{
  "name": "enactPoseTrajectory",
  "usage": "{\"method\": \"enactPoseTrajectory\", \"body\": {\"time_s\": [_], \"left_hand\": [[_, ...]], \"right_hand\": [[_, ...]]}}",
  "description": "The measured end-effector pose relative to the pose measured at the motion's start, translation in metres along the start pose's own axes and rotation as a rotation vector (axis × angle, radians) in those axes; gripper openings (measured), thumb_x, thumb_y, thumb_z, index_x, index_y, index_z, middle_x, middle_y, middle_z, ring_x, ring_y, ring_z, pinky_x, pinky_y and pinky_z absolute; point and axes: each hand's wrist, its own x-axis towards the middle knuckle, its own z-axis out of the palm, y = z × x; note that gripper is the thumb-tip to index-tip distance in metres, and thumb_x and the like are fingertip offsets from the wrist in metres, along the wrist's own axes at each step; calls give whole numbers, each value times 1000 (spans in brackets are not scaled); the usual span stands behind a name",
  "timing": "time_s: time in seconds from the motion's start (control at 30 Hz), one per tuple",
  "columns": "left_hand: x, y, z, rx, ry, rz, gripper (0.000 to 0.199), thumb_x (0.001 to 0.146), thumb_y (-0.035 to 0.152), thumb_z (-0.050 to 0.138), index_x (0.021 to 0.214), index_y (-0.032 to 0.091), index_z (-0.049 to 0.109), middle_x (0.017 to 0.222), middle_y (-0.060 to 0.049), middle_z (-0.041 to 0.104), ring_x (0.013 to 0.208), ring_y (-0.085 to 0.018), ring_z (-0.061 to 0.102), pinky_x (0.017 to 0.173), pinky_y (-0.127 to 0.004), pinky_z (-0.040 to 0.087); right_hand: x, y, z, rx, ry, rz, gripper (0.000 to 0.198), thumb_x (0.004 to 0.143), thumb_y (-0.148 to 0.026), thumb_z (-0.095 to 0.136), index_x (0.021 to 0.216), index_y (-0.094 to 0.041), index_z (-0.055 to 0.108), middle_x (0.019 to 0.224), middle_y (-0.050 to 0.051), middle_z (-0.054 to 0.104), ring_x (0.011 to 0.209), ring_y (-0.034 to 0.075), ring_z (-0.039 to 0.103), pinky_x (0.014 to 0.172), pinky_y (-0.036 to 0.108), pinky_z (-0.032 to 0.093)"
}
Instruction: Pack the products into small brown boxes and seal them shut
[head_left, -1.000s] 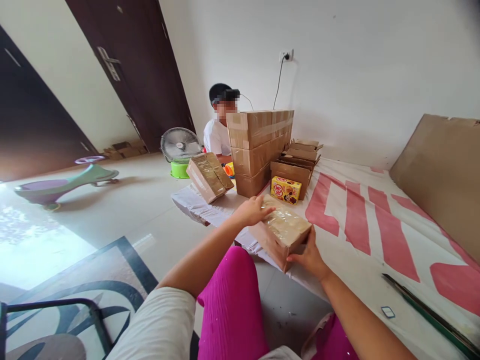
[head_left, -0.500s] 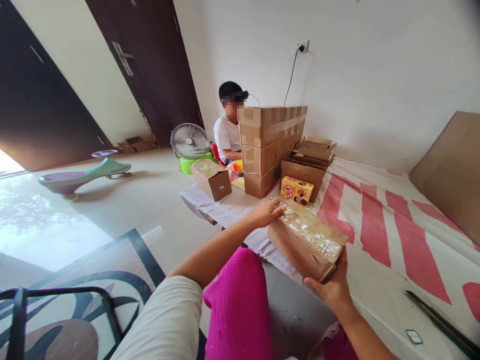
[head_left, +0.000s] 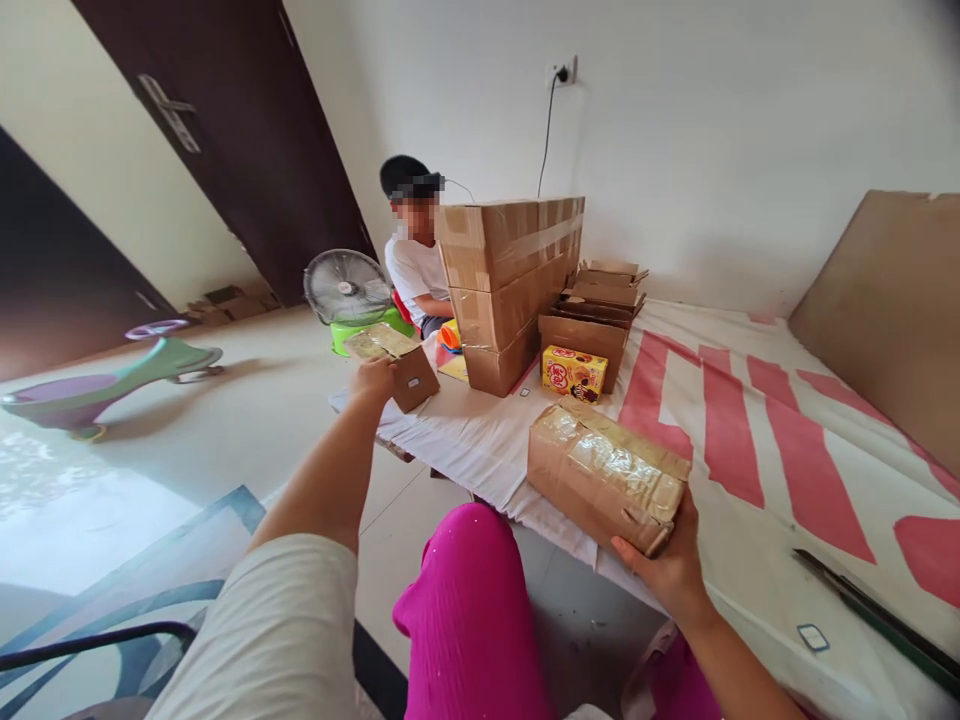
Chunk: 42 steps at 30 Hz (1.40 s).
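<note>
My right hand [head_left: 671, 555] grips the near end of a taped cardboard box [head_left: 600, 480], thumb low on its side and fingers behind its end. That box is at the edge of the cloth-covered table [head_left: 487, 450]. Stretched out to the left, my left hand [head_left: 373, 378] is closed on the side of a smaller cardboard box [head_left: 416, 380] with a small label on its end; some of its fingers are hidden. Behind the larger box stands a yellow snack box [head_left: 574, 374], leaning near open cartons [head_left: 592, 325].
A tall stack of taped cartons [head_left: 517, 270] stands at the back. Behind it sits a person [head_left: 412, 260] in a cap. A fan [head_left: 345, 288], a ride-on toy [head_left: 127, 375], a large cardboard sheet [head_left: 885, 310] and a dark long tool [head_left: 877, 620] are around.
My left hand has left the larger box and moved left to the smaller one. My right hand keeps its hold. The view has turned slightly right.
</note>
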Motion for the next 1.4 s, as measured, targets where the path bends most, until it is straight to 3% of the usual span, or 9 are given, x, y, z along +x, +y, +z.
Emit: {"method": "enactPoseTrajectory", "body": {"time_s": [0.13,0.33,0.53,0.67,0.87,1.0,1.13,1.27,1.4], "left_hand": [[-16,-18,2,-20,37,34,41,91,27,34,116,14,64,124,-15,64,117,-32,58,97,-44,46],[-71,-31,-8,-128,30,267,41,87,31,39,114,21,67,132,-2,62,121,-21,57,108,-33,42],[-130,-23,-8,-420,-94,643,40,84,48,41,104,29,71,123,-1,67,114,-24,62,104,-43,48],[-140,-8,-3,-463,-83,676,37,85,43,41,105,27,68,123,-4,67,116,-24,61,104,-44,47],[-198,71,3,-538,554,788,33,80,17,51,110,25,62,126,-10,59,128,-29,48,110,-52,38],[-262,154,9,-696,342,1097,34,86,19,54,119,28,55,121,-9,59,118,-25,53,101,-45,46],[-301,224,23,-640,165,1283,50,87,40,59,134,26,48,130,-11,57,124,-29,47,101,-45,42],[-319,257,44,-564,267,1322,43,85,46,62,125,31,59,120,-6,66,110,-27,53,94,-43,38],[-325,257,61,-672,423,1282,29,87,33,64,116,29,65,108,-2,71,95,-19,57,90,-37,36]], "right_hand": [[0,2,-1,2,10,-19,114,60,-40,82,150,-25,14,143,14,33,128,33,42,106,54,39],[2,3,-20,-40,16,-79,112,62,-39,82,151,-23,15,142,15,36,127,33,43,105,53,40],[3,21,-85,-104,25,-93,111,60,-41,83,150,-27,19,145,13,36,127,33,43,104,54,41],[1,39,-131,-100,-12,6,102,63,-44,80,147,-25,25,139,13,47,122,31,51,102,52,43],[-10,62,-174,-212,-26,115,55,76,-43,63,123,-18,52,114,12,66,101,26,64,94,45,50],[-15,64,-195,-333,-52,85,42,79,-34,52,117,-18,60,115,11,67,101,25,64,93,44,50],[-18,65,-218,-652,2,34,35,81,-35,51,106,-19,68,108,13,70,105,29,62,96,49,47],[-25,75,-240,-1004,-34,83,34,81,-31,53,110,-20,68,110,14,69,102,33,61,90,54,46],[-18,73,-258,-1040,-61,61,37,84,-23,45,116,-15,63,103,15,67,97,29,61,87,47,49]]}}
